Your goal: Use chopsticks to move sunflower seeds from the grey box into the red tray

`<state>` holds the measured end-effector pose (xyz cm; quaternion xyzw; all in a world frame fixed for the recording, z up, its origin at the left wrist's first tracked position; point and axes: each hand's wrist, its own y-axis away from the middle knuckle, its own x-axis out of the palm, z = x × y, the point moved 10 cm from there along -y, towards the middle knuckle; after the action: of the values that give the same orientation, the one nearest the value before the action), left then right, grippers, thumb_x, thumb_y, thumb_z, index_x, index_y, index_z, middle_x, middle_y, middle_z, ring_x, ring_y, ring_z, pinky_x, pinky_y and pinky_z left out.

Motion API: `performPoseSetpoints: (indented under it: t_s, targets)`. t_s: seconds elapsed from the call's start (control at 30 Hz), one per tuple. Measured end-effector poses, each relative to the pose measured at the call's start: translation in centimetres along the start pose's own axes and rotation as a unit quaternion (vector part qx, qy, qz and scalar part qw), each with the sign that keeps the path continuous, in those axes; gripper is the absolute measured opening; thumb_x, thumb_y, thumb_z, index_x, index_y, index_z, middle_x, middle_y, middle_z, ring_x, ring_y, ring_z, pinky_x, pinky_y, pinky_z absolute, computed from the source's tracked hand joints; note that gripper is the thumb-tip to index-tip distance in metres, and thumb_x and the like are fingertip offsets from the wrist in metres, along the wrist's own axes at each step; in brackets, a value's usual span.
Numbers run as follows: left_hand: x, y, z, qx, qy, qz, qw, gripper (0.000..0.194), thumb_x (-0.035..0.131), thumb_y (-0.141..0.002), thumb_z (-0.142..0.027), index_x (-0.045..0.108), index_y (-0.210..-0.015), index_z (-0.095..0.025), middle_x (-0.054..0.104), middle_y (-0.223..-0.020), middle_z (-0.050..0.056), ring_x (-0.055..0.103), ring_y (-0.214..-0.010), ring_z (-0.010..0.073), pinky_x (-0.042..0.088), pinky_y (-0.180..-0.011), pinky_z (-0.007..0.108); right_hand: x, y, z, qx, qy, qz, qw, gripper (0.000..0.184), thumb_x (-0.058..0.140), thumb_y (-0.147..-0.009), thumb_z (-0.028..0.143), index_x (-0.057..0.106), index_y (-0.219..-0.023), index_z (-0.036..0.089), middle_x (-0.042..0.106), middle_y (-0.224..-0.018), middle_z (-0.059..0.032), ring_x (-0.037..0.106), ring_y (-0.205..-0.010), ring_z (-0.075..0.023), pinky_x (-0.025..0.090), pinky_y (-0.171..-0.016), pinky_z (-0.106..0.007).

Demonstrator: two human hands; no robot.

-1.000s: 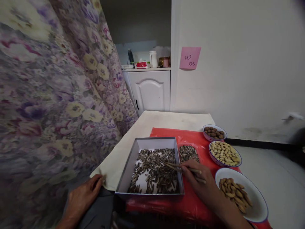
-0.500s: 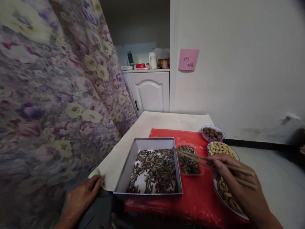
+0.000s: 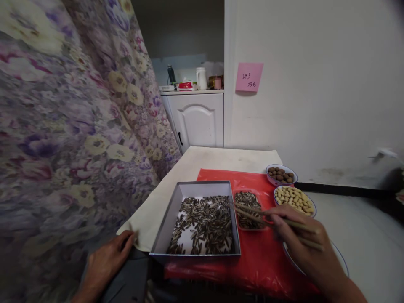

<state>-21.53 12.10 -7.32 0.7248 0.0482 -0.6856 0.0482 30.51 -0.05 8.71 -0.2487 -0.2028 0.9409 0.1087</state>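
Note:
My right hand [image 3: 303,240] is closed around a pair of chopsticks [image 3: 265,213]. They reach left above a small clear tray [image 3: 259,198] of striped sunflower seeds [image 3: 248,198], their tips near the right wall of a larger box. Whether a seed is between the tips cannot be made out. The grey-white box [image 3: 164,223] holds many loose sunflower seeds [image 3: 208,223], with white bottom showing at its left. At the left table edge, my left hand [image 3: 110,254] rests with curled fingers by the corner of the cream cloth [image 3: 148,223]; anything inside them is hidden.
Red plastic sheeting [image 3: 252,261] lies under the tray and part of the box. Along the right stand a bowl of brown nuts [image 3: 280,174], a bowl of peanuts [image 3: 295,200], and another bowl [image 3: 342,256] partly behind my right hand. A flowered curtain [image 3: 78,147] hangs at left.
My right hand has shifted left with the chopsticks, and their tips have come slightly lower, beside the box's right wall. My left hand stays at the table edge.

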Motion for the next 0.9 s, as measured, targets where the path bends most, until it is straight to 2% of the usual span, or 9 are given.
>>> performPoseSetpoints:
  t_s: [0.07,0.13,0.23,0.33,0.5,0.63,0.73,0.9]
  targets:
    - [-0.1,0.0,-0.1,0.002,0.003,-0.006,1.000,0.038,0.042,-0.095,-0.043,0.067,-0.117,-0.025,0.073,-0.112,0.007,0.068,-0.099,0.0252,0.044,-0.073,0.029,3.0,-0.1,0.4,-0.006,-0.020,0.062,0.998,0.019,0.051,-0.097,0.030,0.067,-0.090,0.023,0.065,-0.079,-0.0006,0.061,-0.068,-0.0150,0.048,-0.063,-0.025]
    - [-0.1,0.1,-0.2,-0.002,-0.003,-0.001,1.000,0.039,0.041,-0.095,-0.044,0.066,-0.118,-0.025,0.074,-0.110,0.007,0.069,-0.098,0.0255,0.043,-0.073,0.029,5.4,-0.2,0.5,-0.008,-0.036,0.093,0.995,0.022,0.049,-0.098,0.028,0.066,-0.085,0.022,0.065,-0.078,-0.0011,0.062,-0.069,-0.0152,0.048,-0.064,-0.025]
    - [-0.1,0.2,-0.3,-0.010,-0.012,0.011,1.000,0.040,0.038,-0.096,-0.044,0.065,-0.119,-0.025,0.074,-0.111,0.007,0.068,-0.099,0.0264,0.043,-0.074,0.031,7.5,-0.3,0.0,-0.015,-0.042,0.105,0.993,0.021,0.049,-0.097,0.025,0.065,-0.083,0.020,0.066,-0.079,-0.0025,0.062,-0.073,-0.0160,0.048,-0.067,-0.027]
    - [-0.3,0.2,-0.6,-0.003,-0.010,0.007,1.000,0.039,0.038,-0.097,-0.043,0.065,-0.119,-0.026,0.073,-0.111,0.007,0.068,-0.099,0.0257,0.043,-0.075,0.030,8.7,-0.2,-0.8,-0.018,-0.037,0.112,0.993,0.020,0.049,-0.096,0.022,0.064,-0.084,0.020,0.066,-0.080,-0.0025,0.062,-0.074,-0.0156,0.047,-0.068,-0.026]
    - [0.1,0.2,-0.4,-0.002,-0.015,0.023,1.000,0.041,0.035,-0.097,-0.044,0.063,-0.120,-0.025,0.072,-0.115,0.007,0.068,-0.102,0.0253,0.043,-0.077,0.030,9.7,-0.1,-1.9,-0.025,-0.032,0.107,0.993,0.020,0.049,-0.096,0.022,0.062,-0.082,0.019,0.065,-0.079,-0.0027,0.062,-0.073,-0.0154,0.046,-0.067,-0.026]
    - [-0.1,0.2,-0.6,0.008,-0.017,0.012,1.000,0.040,0.035,-0.097,-0.042,0.064,-0.120,-0.024,0.073,-0.113,0.007,0.068,-0.100,0.0238,0.043,-0.077,0.029,10.1,-0.2,-2.3,-0.021,-0.035,0.107,0.993,0.021,0.048,-0.096,0.023,0.062,-0.081,0.020,0.065,-0.079,-0.0025,0.061,-0.072,-0.0150,0.045,-0.066,-0.025]
    - [-0.2,0.3,-0.5,0.004,-0.028,0.009,1.000,0.040,0.037,-0.096,-0.043,0.065,-0.120,-0.025,0.075,-0.106,0.006,0.069,-0.095,0.0245,0.044,-0.075,0.029,9.7,-0.2,-2.4,-0.012,-0.044,0.107,0.993,0.021,0.048,-0.096,0.023,0.063,-0.081,0.020,0.066,-0.080,-0.0025,0.062,-0.074,-0.0153,0.046,-0.068,-0.025]
    - [-0.2,0.1,-0.5,0.003,-0.026,0.004,1.000,0.041,0.037,-0.096,-0.043,0.065,-0.120,-0.026,0.074,-0.110,0.006,0.070,-0.097,0.0246,0.044,-0.074,0.029,8.1,-0.5,-2.2,0.015,-0.051,0.102,0.993,0.024,0.049,-0.097,0.029,0.066,-0.084,0.020,0.066,-0.081,-0.0028,0.062,-0.075,-0.0162,0.045,-0.067,-0.026]
